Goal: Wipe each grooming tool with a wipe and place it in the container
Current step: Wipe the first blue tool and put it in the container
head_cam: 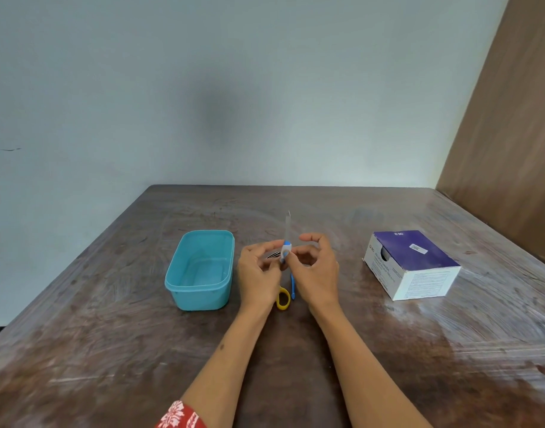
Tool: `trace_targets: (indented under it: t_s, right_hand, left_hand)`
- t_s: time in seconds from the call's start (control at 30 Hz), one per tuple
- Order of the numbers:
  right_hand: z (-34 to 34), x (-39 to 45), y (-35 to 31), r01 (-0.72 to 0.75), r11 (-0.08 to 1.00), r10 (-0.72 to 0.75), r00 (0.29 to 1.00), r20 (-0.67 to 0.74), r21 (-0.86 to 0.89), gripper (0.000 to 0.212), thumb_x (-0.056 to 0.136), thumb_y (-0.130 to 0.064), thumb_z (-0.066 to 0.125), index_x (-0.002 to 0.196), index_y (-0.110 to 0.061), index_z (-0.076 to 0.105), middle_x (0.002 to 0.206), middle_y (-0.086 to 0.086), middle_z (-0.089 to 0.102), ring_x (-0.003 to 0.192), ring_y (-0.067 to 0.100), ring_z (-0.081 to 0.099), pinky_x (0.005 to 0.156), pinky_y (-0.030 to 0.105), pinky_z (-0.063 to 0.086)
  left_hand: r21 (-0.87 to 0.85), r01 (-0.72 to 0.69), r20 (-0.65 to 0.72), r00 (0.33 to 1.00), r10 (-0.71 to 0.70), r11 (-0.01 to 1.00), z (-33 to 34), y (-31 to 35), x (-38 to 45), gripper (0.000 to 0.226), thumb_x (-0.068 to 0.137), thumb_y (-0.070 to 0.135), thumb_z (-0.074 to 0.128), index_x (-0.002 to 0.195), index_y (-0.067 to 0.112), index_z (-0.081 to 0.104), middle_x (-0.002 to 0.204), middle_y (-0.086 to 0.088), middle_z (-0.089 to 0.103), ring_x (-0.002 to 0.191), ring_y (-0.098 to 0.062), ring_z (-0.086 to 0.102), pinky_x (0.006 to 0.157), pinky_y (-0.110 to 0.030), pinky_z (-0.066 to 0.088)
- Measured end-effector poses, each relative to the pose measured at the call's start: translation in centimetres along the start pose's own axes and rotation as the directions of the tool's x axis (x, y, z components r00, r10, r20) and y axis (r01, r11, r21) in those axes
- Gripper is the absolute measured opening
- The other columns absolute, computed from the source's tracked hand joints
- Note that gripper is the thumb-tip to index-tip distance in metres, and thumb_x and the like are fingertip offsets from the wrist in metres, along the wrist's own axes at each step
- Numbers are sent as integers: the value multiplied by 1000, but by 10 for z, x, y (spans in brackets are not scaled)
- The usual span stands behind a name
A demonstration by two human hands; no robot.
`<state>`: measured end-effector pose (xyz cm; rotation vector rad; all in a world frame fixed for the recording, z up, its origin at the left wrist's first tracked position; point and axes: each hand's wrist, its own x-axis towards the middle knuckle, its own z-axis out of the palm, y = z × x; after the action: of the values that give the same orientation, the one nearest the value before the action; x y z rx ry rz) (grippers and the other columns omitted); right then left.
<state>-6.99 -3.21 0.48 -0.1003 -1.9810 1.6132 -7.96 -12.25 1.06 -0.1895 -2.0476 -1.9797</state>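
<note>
Teal container (200, 270) seen empty, nothing placed. Nail file (287, 233) pinched upright by left hand (259, 273); white wipe (285, 251) wrapped on by right hand (314, 270). Yellow-handled scissors (283, 299) (mostly hidden) left unwiped.

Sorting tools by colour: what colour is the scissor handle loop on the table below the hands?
Yellow; the scissor handle loop shows best in the head view, the only view.

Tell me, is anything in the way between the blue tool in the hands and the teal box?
Nothing visible blocks it. The blue-handled tool is held up between the left hand and right hand, and the teal container sits open just to its left, with only bare table around it.
</note>
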Motion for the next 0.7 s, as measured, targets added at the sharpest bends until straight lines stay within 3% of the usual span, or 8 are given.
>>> trace_targets:
  t_s: [0.17, 0.33, 0.4, 0.5, 0.6, 0.7]
  right_hand:
    - [2, 0, 0, 31, 999, -29, 999, -41, 41, 41, 77, -2, 67, 105, -23, 46, 72, -2, 70, 73, 12, 68, 78, 33, 54]
    - [2, -3, -3, 120, 990, -121, 993, -9, -76, 35, 79, -14, 70, 101, -23, 44, 69, -7, 66, 69, 3, 64, 67, 14, 47]
    - [2, -4, -3, 156, 982, -155, 988, 15, -106, 34, 79, -15, 70, 100, -22, 44, 67, -8, 65, 68, 3, 63, 64, 7, 42]
    - [1, -4, 0, 148, 979, -142, 988, 54, -142, 34, 76, -12, 71, 98, -20, 47, 67, -8, 67, 69, 2, 63, 64, 9, 42]
    - [0, -5, 3, 125, 980, -110, 988, 104, -152, 32, 74, -11, 72, 97, -21, 52, 71, -10, 69, 72, -1, 64, 68, 14, 47]
    - [-1, -5, 0, 159, 982, -155, 987, 45, -105, 33, 77, -10, 72, 101, -18, 52, 71, -12, 68, 72, -2, 65, 70, 7, 44]
  left_hand:
    - [-10, -2, 29, 1000, 3, 1000, 2, -1, 1, 35, 82, -8, 58, 97, 23, 66, 118, 2, 50, 94, -20, 66, 70, -14, 55]
    - [31, -62, -29, 998, 63, 998, 4, 2, 2, 19, 88, 11, 60, 106, 13, 64, 115, 1, 52, 97, -10, 59, 70, -4, 47]
    - [6, -49, -28, 998, 49, 999, 3, 2, 5, 17, 88, 10, 60, 104, 9, 66, 114, -1, 54, 96, -9, 59, 68, -3, 47]
    - [-44, -5, -18, 1000, 4, 999, 2, 4, 8, 17, 87, 7, 60, 102, 5, 68, 115, -1, 55, 88, -2, 57, 67, -3, 48]
    - [-94, 37, -21, 999, -39, 995, 2, 3, 11, 17, 87, 7, 59, 101, 7, 69, 115, 0, 56, 93, -4, 58, 68, -4, 48]
    - [-177, 96, -7, 995, -99, 980, 2, 3, 10, 17, 86, 6, 60, 100, 8, 70, 116, -1, 57, 101, -10, 58, 74, -13, 52]
